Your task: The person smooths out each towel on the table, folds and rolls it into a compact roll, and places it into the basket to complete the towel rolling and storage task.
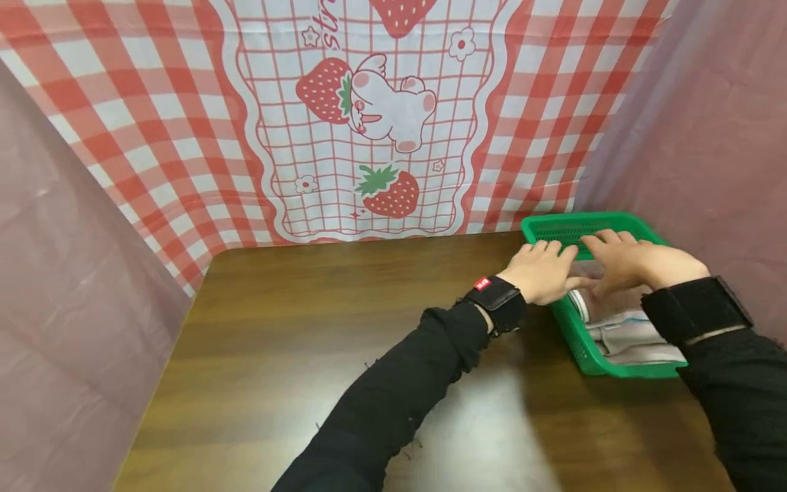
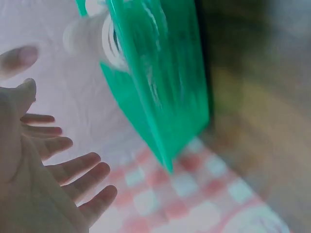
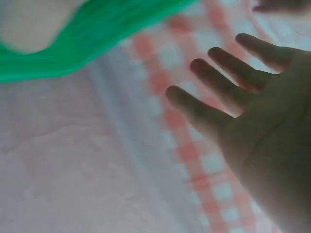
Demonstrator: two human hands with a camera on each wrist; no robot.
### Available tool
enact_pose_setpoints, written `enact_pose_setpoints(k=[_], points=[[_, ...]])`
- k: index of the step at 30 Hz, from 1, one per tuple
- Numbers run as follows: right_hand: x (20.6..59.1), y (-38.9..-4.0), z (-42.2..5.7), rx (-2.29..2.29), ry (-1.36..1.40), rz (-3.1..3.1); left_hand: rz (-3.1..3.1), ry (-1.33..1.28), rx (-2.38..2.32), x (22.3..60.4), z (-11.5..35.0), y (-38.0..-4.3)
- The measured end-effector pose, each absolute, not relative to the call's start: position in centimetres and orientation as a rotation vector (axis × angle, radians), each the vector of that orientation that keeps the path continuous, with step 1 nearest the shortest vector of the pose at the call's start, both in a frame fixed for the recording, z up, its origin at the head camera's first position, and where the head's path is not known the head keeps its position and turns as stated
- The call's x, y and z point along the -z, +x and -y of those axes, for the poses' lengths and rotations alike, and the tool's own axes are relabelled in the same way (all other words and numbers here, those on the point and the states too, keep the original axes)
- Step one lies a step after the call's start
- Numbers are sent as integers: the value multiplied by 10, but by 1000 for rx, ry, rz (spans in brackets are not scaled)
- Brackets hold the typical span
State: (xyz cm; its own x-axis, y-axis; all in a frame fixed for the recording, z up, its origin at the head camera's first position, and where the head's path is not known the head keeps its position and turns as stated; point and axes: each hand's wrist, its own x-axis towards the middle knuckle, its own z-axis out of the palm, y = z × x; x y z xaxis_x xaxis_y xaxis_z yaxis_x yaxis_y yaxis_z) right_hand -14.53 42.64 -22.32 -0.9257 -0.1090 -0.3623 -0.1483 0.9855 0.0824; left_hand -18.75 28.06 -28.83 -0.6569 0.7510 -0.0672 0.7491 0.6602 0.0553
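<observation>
A green plastic basket (image 1: 590, 359) stands at the table's right end, holding several rolled or folded cloths (image 1: 633, 335) in white and pinkish tones. My left hand (image 1: 541, 271) hovers over the basket's left rim, its fingers extended and nothing held. Above the basket's inside is my right hand (image 1: 633, 263), its fingers spread and pointing left, also holding nothing. In the left wrist view, the left hand (image 2: 53, 170) shows an upturned-looking palm apart from the basket wall (image 2: 170, 87). The right wrist view shows the right hand (image 3: 262, 111) with separated fingers, clear of the blurred green rim (image 3: 77, 53).
The brown wooden table (image 1: 295, 342) extends left of the basket. Behind it hangs a red-and-white checked cloth (image 1: 166, 116) with strawberry prints. Pinkish curtains hang on both sides, the right curtain (image 1: 719, 157) close beside the basket.
</observation>
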Motion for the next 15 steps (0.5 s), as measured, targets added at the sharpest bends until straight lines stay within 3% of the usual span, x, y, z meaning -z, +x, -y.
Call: enact_pose_setpoints(k=[8, 15], points=[[192, -162, -388, 136, -334, -2995, -2908, 1202, -220, 274, -191, -224], [208, -151, -350, 406, -472, -3180, -2971, 1110, -386, 280, -120, -222]])
